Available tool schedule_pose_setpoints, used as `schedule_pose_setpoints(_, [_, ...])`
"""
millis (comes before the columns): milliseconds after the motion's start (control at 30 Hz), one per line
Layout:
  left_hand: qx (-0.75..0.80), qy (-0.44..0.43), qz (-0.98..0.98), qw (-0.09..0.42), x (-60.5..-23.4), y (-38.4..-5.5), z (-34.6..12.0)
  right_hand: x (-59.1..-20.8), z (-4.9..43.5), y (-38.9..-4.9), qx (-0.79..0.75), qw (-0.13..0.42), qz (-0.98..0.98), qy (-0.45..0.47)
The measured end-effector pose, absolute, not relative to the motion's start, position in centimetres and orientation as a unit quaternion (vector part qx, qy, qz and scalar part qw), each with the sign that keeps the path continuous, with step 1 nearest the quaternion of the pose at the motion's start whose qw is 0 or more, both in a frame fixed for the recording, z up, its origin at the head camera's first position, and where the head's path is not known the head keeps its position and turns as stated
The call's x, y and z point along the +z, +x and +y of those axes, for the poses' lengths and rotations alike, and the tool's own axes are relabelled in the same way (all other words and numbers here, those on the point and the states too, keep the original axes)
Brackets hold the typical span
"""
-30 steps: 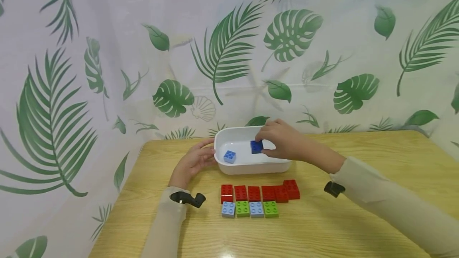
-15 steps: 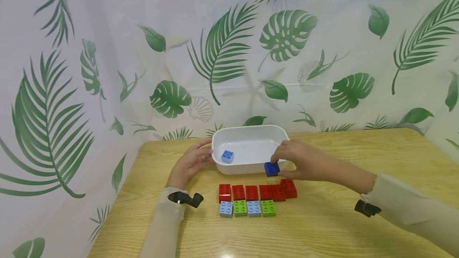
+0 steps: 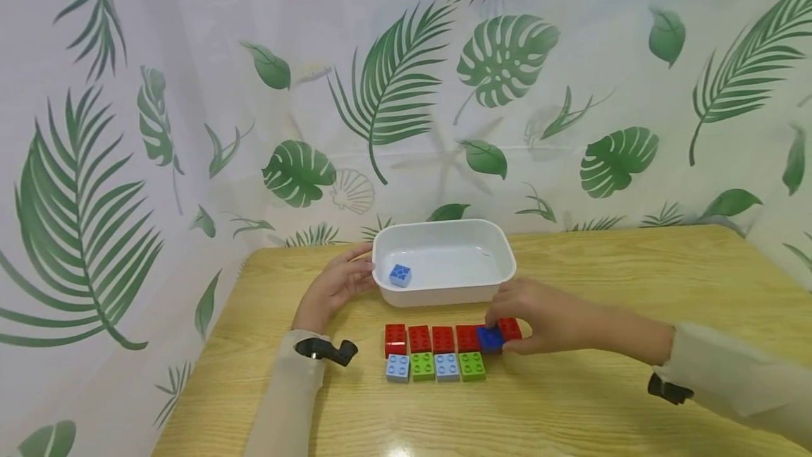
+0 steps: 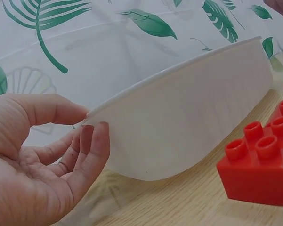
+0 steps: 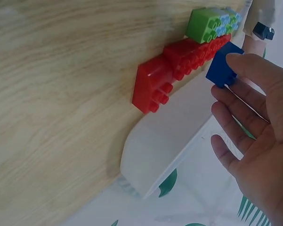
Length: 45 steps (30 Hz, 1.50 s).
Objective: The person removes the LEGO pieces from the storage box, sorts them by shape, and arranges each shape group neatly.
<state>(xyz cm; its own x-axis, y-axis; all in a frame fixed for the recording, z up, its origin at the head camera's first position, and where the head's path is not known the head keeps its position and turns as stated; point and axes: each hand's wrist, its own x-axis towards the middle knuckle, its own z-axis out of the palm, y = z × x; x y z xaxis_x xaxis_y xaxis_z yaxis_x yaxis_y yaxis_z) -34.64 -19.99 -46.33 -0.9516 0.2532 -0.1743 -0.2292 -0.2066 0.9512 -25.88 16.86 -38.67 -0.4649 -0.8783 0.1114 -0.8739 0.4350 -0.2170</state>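
My right hand (image 3: pixel 555 317) pinches a dark blue toy brick (image 5: pixel 223 65) between thumb and fingertips. In the head view that brick overlaps the right part of a row of red bricks (image 3: pixel 419 338). Against the left end of a white plastic tub (image 3: pixel 444 297) is my left hand (image 3: pixel 331 293); the left wrist view has its thumb and fingers gripping the rim. Inside the tub, near its left end, lies one light blue brick (image 3: pixel 400 275).
In front of the red row, light blue (image 3: pixel 397 368) and green bricks (image 3: pixel 472 366) alternate on the wooden table (image 3: pixel 571 400). The rightmost red brick (image 5: pixel 150 84) sits out of line with the others. A leaf-printed cloth (image 3: pixel 406 90) hangs behind the table.
My right hand has carried the dark blue brick out of the tub, toward me and over the red row. The left hand stays at the tub's left end.
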Motion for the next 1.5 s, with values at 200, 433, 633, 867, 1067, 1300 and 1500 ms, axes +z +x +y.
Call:
schedule_pose_setpoints(200, [0.781,0.001,0.605,0.156,-46.1,-34.5,-20.1,-39.2,17.0,-25.2,-0.123,0.033,0.845,-0.520])
schedule_pose_setpoints(433, [0.784,0.001,0.601,0.154,-45.9,-34.5,-20.1,-39.9,17.1,-24.8,-0.108,0.033,0.847,-0.520])
schedule_pose_setpoints(633, [0.782,-0.005,0.604,0.152,-45.6,-34.4,-20.1,-40.7,17.1,-24.5,-0.104,0.015,0.840,-0.531])
schedule_pose_setpoints(867, [0.783,-0.018,0.603,0.151,-45.5,-34.4,-19.8,-41.5,17.0,-24.5,-0.098,0.006,0.833,-0.544])
schedule_pose_setpoints(1067, [0.779,-0.014,0.609,0.151,-45.6,-34.3,-19.9,-41.8,16.9,-24.4,-0.087,0.010,0.839,-0.537])
schedule_pose_setpoints(1300, [0.772,-0.021,0.618,0.148,-45.5,-34.3,-19.7,-41.9,16.7,-24.4,-0.085,0.012,0.844,-0.530])
schedule_pose_setpoints(1500, [0.773,-0.026,0.617,0.149,-45.5,-34.5,-19.7,-42.0,16.7,-24.5,-0.085,0.004,0.842,-0.534])
